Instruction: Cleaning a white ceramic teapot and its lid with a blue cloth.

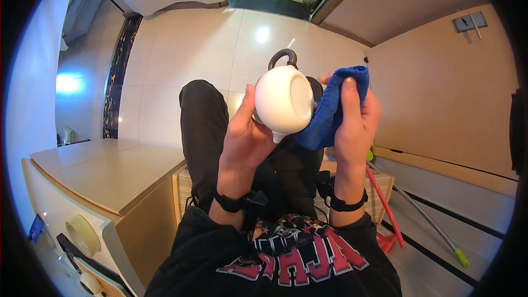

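Observation:
My left hand point(251, 134) holds a round white teapot point(278, 99) above my knees, its flat base turned to the right. The teapot's short spout points towards me, and its dark curved handle point(282, 57) is at the far side. In my right hand point(355, 119) is a blue cloth point(326, 121), pinched between thumb and fingers, which hangs down beside the teapot's right side. The fingers behind the teapot and the cloth are partly hidden.
To the left stands a light wooden cabinet point(103, 169); a roll of tape point(82, 235) lies on a white surface beside it. On the right are a wooden door point(445, 99), a red pole point(385, 206) and a grey pole with green end point(429, 216). Pale floor tiles point(185, 49) stretch ahead.

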Motion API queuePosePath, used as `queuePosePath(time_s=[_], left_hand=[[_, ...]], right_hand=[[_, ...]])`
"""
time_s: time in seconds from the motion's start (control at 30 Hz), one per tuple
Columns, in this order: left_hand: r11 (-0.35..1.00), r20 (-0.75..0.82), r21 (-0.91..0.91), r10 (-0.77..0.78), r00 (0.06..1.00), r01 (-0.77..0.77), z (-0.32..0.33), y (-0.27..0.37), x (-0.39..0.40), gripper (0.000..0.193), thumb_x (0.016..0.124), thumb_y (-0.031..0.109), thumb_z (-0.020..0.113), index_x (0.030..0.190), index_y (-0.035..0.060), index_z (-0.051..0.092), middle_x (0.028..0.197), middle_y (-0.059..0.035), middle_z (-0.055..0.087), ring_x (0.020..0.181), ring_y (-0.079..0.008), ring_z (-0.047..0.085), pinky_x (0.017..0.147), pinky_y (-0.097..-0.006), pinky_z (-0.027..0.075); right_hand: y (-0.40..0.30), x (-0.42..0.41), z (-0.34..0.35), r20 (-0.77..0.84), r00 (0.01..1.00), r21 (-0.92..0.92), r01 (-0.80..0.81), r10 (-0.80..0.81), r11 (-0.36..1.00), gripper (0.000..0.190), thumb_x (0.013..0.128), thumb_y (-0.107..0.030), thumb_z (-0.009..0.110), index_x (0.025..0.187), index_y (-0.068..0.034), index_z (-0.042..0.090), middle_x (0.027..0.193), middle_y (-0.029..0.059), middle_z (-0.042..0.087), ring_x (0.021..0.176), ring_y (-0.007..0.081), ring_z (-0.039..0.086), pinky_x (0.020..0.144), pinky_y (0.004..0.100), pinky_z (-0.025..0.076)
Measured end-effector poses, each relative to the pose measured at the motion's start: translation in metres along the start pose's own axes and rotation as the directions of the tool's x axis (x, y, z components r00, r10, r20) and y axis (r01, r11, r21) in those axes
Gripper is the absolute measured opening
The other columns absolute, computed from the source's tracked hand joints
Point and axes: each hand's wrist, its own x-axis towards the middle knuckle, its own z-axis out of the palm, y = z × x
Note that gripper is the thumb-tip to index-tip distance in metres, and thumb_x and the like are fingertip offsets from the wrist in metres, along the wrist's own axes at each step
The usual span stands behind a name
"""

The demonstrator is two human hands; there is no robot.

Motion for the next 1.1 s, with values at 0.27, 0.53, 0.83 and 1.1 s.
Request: queuePosePath(time_s=[0.27,0.53,0.83,1.1], left_hand=[[0.957,-0.179,0.275,0.144,0.973,-0.091,0.021,0.004,-0.001,0.050,0.111,0.035,0.029,0.148,0.0016,0.037,0.142,-0.0184,0.051,0.133,-0.0290,0.050,0.114,-0.0428,0.039],[0.965,-0.170,0.257,0.108,0.979,-0.062,0.016,0.009,-0.001,0.049,0.109,0.028,0.038,0.152,0.0041,0.031,0.140,-0.0128,0.049,0.132,-0.0224,0.050,0.111,-0.0372,0.039],[0.824,-0.106,0.554,0.213,0.971,-0.120,0.015,0.001,-0.002,0.061,0.099,0.035,0.054,0.148,0.0045,0.034,0.127,-0.0128,0.056,0.110,-0.0189,0.061,0.095,-0.0314,0.051],[0.793,-0.102,0.572,0.323,0.941,-0.211,0.011,-0.003,-0.005,0.042,0.096,0.014,0.058,0.134,0.0069,0.045,0.112,-0.0121,0.063,0.100,-0.0146,0.062,0.085,-0.0283,0.052]], right_hand=[[-0.001,-0.002,0.025,0.261,0.944,-0.424,0.301,-0.203,0.854,0.042,0.082,-0.012,0.073,0.123,-0.004,0.066,0.098,0.0152,0.068,0.084,0.0257,0.066,0.079,0.0321,0.052],[0.025,-0.009,0.023,0.162,0.976,-0.216,0.177,-0.143,0.960,0.035,0.090,-0.007,0.065,0.124,0.000,0.067,0.099,0.0115,0.069,0.087,0.0178,0.064,0.082,0.0291,0.049],[0.014,-0.001,0.045,-0.145,0.985,-0.101,0.083,-0.097,0.991,0.031,0.085,-0.002,0.072,0.115,-0.003,0.069,0.100,0.0079,0.065,0.087,0.0160,0.060,0.082,0.0280,0.048],[0.023,-0.013,0.039,-0.038,0.903,-0.401,0.379,-0.428,0.834,0.026,0.071,0.000,0.082,0.096,-0.004,0.076,0.097,0.0099,0.065,0.088,0.0231,0.061,0.081,0.0305,0.049]])
